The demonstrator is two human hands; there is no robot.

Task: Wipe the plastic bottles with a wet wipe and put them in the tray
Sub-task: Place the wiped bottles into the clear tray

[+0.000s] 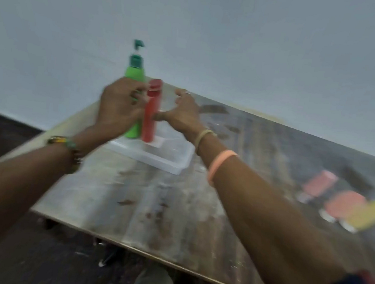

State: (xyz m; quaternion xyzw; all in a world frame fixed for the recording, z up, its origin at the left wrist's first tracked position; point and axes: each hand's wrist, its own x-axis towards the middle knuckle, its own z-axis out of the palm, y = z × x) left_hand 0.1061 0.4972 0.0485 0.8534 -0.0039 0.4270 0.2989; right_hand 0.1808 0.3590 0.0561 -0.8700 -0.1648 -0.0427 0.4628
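Note:
A clear plastic tray (170,163) lies on the table's far left part. Two bottles stand upright in its far end: a green pump bottle (134,75) and a red bottle (150,112) right beside it. My left hand (119,106) is curled around the green bottle's middle. My right hand (182,114) hovers just right of the red bottle, fingers spread, thumb close to it; contact is too blurred to tell. Three more bottles lie on their sides at the right: a pink bottle (319,183), a salmon bottle (344,204) and a yellow bottle (371,215).
The worn wooden table (174,210) slants across the view, its near edge running toward the lower right. A pale wall stands behind it and dark floor lies to the left. My knee shows below the table edge. The whole view is motion-blurred.

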